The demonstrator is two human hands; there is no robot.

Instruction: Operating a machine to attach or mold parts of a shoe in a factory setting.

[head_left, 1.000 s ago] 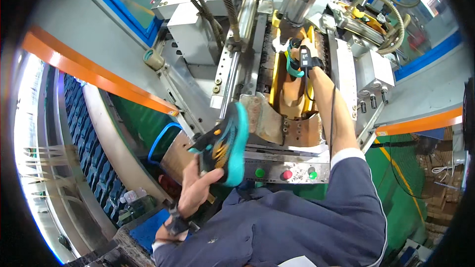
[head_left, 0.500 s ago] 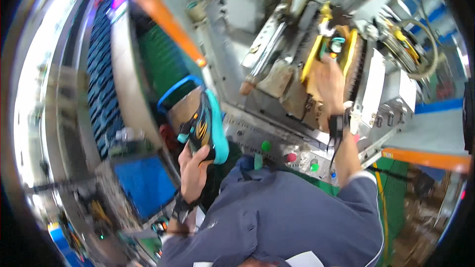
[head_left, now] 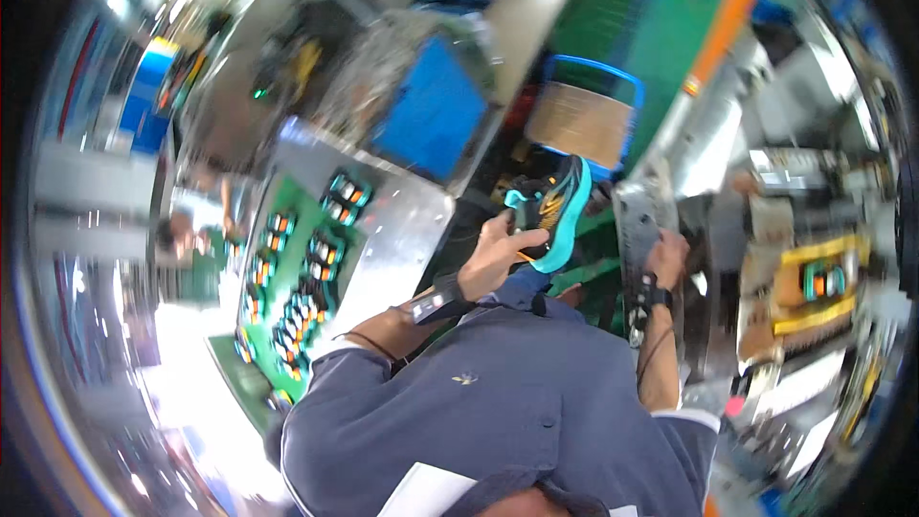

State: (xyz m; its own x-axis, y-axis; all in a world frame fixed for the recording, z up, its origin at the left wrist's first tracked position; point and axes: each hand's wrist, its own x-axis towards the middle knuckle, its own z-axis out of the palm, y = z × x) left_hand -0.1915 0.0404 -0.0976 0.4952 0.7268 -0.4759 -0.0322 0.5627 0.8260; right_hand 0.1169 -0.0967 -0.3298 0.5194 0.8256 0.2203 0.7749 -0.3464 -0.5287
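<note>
My left hand point(head_left: 498, 254) grips a black sports shoe point(head_left: 549, 211) with a turquoise sole and orange stripes, its fingers wrapped round the shoe. My right hand point(head_left: 667, 258) is over the edge of a grey metal control panel point(head_left: 643, 211), its fingers curled with nothing visible in them. Motion blur hides whether it touches a button. Farther right, another shoe point(head_left: 823, 280) of the same colours sits in a machine between two yellow pads point(head_left: 818, 251).
Several similar shoes point(head_left: 325, 254) stand on a green surface at the left, beside a metal table point(head_left: 402, 230). A blue panel point(head_left: 433, 107) lies behind it. A blue-framed cart point(head_left: 584, 120) with brown board stands ahead, near an orange bar point(head_left: 732, 14). Another person point(head_left: 182, 230) is far left.
My view has swung left, bringing the shoes on the green surface into sight. My right hand has left the shoe between the yellow pads for the panel. The left hand keeps its shoe.
</note>
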